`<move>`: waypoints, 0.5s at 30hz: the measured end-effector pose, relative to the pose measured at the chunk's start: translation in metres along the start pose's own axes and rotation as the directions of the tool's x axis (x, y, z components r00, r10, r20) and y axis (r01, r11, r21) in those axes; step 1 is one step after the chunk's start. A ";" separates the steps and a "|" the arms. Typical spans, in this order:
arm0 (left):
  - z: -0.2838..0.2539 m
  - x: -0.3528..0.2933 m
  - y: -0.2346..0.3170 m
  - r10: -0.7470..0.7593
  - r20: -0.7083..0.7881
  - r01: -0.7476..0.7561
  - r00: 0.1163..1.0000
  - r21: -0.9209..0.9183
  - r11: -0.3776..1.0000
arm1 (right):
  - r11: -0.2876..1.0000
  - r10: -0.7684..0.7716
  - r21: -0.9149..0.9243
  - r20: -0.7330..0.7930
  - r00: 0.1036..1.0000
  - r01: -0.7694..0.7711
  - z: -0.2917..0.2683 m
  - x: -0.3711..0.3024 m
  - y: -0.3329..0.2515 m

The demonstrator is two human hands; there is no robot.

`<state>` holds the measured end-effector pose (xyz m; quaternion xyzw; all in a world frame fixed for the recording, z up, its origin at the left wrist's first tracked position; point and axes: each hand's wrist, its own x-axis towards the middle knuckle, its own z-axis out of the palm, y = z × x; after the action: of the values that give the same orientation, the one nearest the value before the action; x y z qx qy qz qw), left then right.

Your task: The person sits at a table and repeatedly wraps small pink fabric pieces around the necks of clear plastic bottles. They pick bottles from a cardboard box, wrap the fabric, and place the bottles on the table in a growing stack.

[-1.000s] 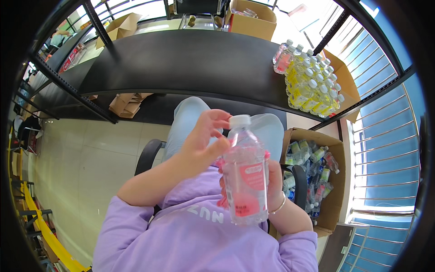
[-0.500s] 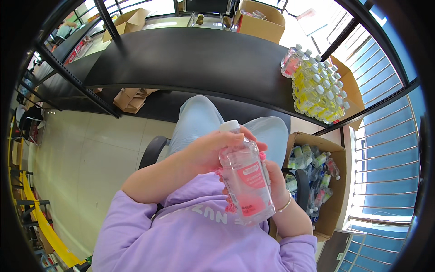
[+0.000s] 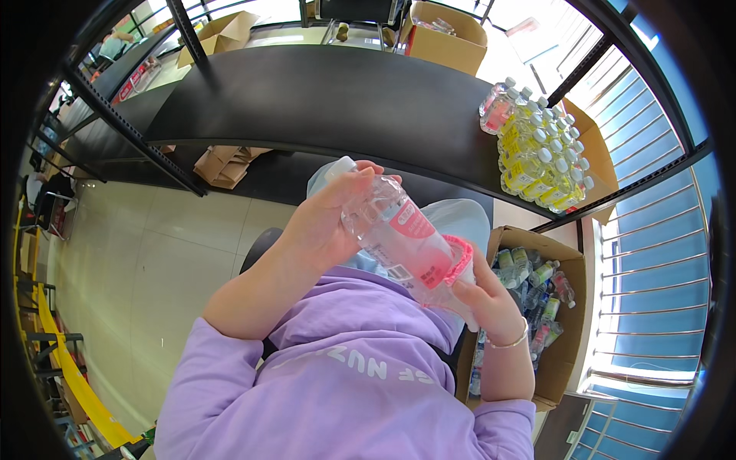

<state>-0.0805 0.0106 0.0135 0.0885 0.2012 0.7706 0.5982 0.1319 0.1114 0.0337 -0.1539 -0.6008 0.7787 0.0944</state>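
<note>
A clear plastic bottle (image 3: 381,225) with a white cap and a pink-and-white label lies slantwise over my lap, its cap end toward the far left. My left hand (image 3: 328,215) is wrapped round it just below the cap. At the base end, my right hand (image 3: 491,303) is closed on a pale cloth with a ruffled pink edge (image 3: 460,262), pressed against the bottle. Part of the cloth is hidden behind the bottle and my fingers, so its full shape cannot be made out.
A black table (image 3: 322,92) stands ahead, with a block of yellow-labelled and pink-labelled bottles (image 3: 537,157) at its right end. An open cardboard box (image 3: 563,349) of loose bottles sits on the floor at my right. Folded brown cardboard (image 3: 224,165) lies on the lower shelf.
The bottle has tipped from nearly upright to slantwise, its cap end moving up and left with my left hand. My right hand has shifted slightly right, to the base, with the pink-edged cloth.
</note>
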 end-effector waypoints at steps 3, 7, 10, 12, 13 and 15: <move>0.000 -0.001 -0.003 0.065 -0.047 -0.063 0.997 0.043 0.997 | 0.897 -0.149 -0.421 -0.006 0.989 0.132 -0.002 0.003 0.004; 0.005 -0.007 -0.015 0.104 -0.055 -0.093 0.993 0.173 0.981 | 0.557 -0.301 -0.797 0.071 0.951 0.236 0.007 0.005 0.006; 0.015 -0.013 -0.024 0.073 -0.120 -0.049 0.990 0.192 0.980 | 0.470 -0.326 -0.848 0.092 0.941 0.246 0.012 0.007 0.014; 0.015 -0.016 -0.028 0.037 -0.102 -0.011 0.994 0.243 0.970 | 0.453 -0.366 -0.850 0.098 0.925 0.270 0.016 0.009 0.020; 0.015 -0.017 -0.031 0.019 -0.095 0.008 0.995 0.269 0.963 | 0.444 -0.385 -0.851 0.101 0.917 0.281 0.018 0.010 0.021; 0.024 -0.023 -0.039 -0.001 -0.092 0.029 0.996 0.297 0.954 | 0.442 -0.432 -0.851 0.075 0.899 0.283 0.024 0.011 0.024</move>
<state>-0.0309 0.0015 0.0211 0.1410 0.3430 0.7301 0.5740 0.1143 0.0865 0.0148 -0.1087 -0.9104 0.3357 0.2161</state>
